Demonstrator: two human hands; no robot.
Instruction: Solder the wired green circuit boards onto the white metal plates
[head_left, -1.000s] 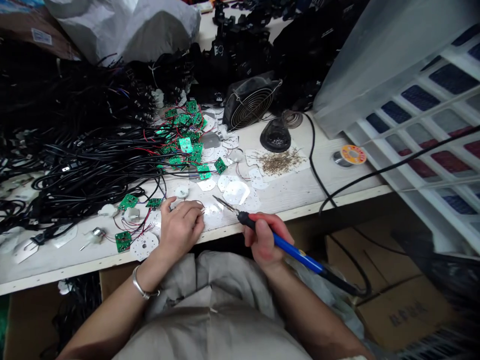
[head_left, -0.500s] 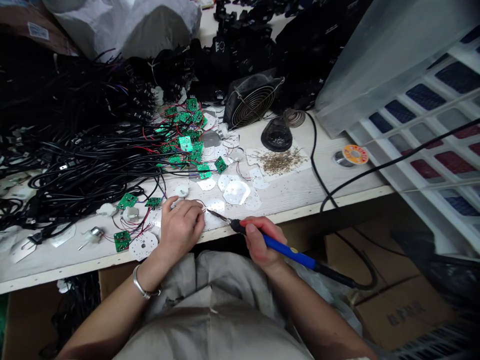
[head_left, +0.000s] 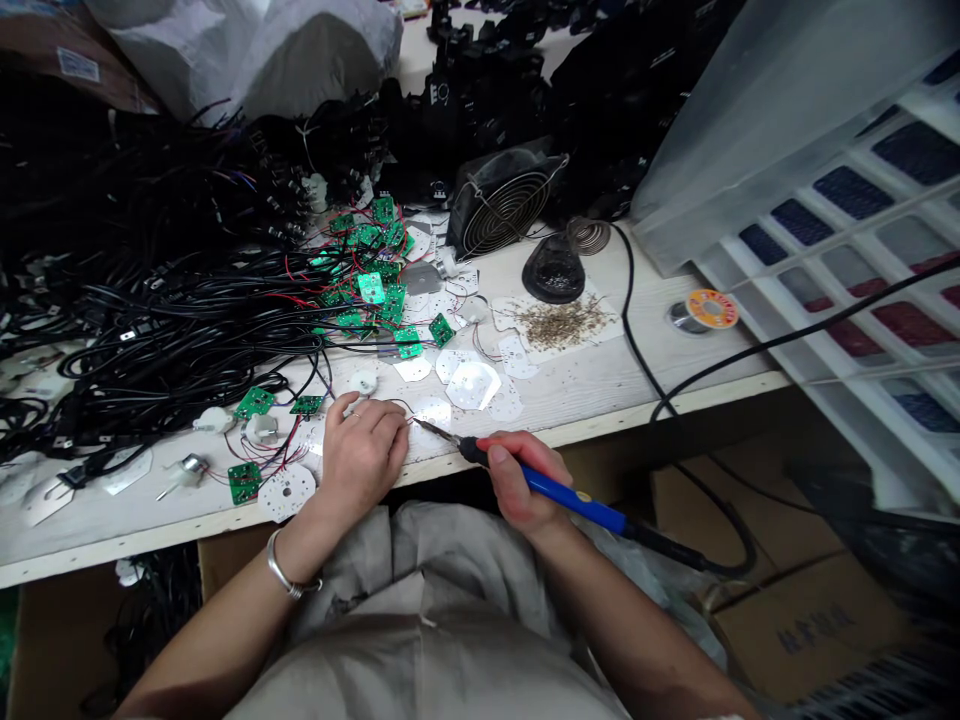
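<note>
My right hand (head_left: 525,480) is wrapped round the blue handle of a soldering iron (head_left: 574,500), whose tip points left. That tip meets a thin wire (head_left: 401,404) beside the fingertips of my left hand (head_left: 364,445). The left fingers are bent and pinched together at the wire, over a white octagonal board (head_left: 433,413) near the table's front edge. Left of the left hand lie a round white board (head_left: 286,492), a green circuit board (head_left: 244,482) and a small motor (head_left: 193,465), joined by thin wires.
A heap of black cables (head_left: 187,330) covers the table's left side. Behind are a fan (head_left: 506,205), an iron stand (head_left: 553,270) and brown solder debris (head_left: 562,322). A solder spool (head_left: 703,311) sits at right by a white parts rack (head_left: 847,260). The iron's cord (head_left: 720,350) loops there.
Almost nothing differs. The soldering iron and my right hand have shifted very slightly left, while the left hand stays in place.
</note>
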